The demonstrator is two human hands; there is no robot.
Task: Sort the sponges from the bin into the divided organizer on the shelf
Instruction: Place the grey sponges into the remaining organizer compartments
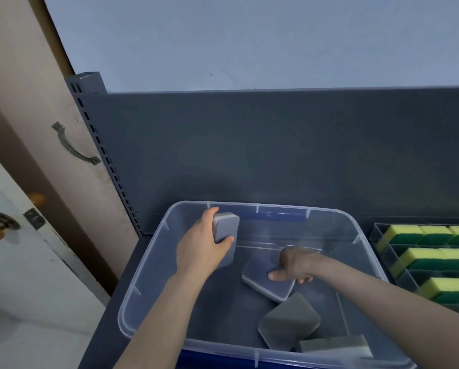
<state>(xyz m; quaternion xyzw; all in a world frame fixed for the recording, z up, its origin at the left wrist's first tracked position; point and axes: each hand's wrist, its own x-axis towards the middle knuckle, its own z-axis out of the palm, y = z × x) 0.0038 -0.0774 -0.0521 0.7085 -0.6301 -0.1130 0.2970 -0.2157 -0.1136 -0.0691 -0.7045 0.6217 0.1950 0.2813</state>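
1. Currently the clear plastic bin [143,265] sits on the dark grey shelf [122,288], with the divided organizer [374,230] just beside it on the right
2. Bin contents: four grey sponges in view, two of them in hand
3. Left hand [200,249] is over the bin's far-left corner. Its fingers [212,210] and thumb are curled round opposite edges of a pale grey sponge [225,227], which is held upright and lifted off the bin floor
4. Right hand [296,265] is down inside the bin, near the middle. The thumb presses on top of a flat grey sponge [260,280] and the fingers curl under its right edge, pinching it. The hand is slightly blurred, and I cannot tell whether this sponge is lifted
5. A dark grey sponge [289,323] lies loose on the bin floor, just nearer than the flat one
6. A two-tone sponge [334,346] lies at the near-right corner, just beside the dark one
7. Organizer contents: yellow-and-green sponges [430,235] lined up in at least three compartments, partly cut off by the frame edge
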